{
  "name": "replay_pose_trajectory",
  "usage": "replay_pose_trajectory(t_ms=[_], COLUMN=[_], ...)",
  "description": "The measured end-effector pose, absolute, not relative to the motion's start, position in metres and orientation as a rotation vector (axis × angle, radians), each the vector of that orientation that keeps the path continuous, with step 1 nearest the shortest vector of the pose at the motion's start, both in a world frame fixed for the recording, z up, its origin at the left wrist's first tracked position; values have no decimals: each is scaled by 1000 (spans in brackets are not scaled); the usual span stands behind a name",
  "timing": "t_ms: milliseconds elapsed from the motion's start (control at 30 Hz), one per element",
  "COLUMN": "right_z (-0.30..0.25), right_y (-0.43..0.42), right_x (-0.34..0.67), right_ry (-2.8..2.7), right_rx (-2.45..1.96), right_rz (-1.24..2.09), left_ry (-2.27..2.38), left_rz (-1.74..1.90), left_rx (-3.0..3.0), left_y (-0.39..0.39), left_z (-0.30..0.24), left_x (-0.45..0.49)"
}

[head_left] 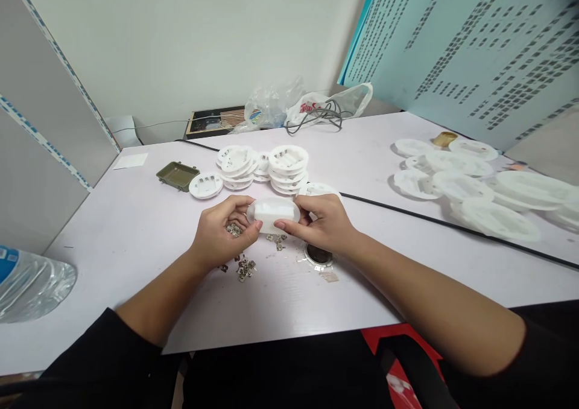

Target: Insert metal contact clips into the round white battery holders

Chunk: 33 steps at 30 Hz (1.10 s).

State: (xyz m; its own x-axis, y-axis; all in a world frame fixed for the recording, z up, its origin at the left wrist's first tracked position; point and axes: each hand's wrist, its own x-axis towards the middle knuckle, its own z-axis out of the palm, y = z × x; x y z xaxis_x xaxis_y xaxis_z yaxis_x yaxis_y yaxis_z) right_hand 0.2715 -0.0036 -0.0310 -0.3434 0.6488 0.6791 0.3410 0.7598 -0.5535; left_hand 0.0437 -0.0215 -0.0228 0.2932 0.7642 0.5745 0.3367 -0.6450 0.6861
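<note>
Tabletop (136, 228) stretched pale across the view, with a plastic water bottle (29, 285) lying on its side at 8 o'clock and white plastic bags (312, 107) at 12 o'clock, a grey cable (314, 119) resting against them. Loose round white plastic holders (461, 183) lay at 2 o'clock, while two stacks of round holders (287, 169) stood near the centre at 12 o'clock, seemingly to keep them within reach. At 11 o'clock, an olive-green tray (178, 175) showed no contents that could be made out. At the centre, the right hand (319, 223) pinched an oval white plastic piece (274, 215) in a firm grip, and the left hand (224, 231) steadied it, its curled grip also seeming to hold small metal clips (234, 230) against the palm. More metal clips (245, 270) lay scattered just below.
</note>
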Motion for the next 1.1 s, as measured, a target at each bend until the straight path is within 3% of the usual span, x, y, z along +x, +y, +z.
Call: replay_pose_trajectory(t_ms=[1100], right_z=[-35], right_y=[3], right_x=[278], right_ry=[-2012], right_rx=[-791], right_rz=[497], left_ry=[825], left_rz=[954], left_rx=[1685], left_y=[-15], left_z=[-15], left_x=[38])
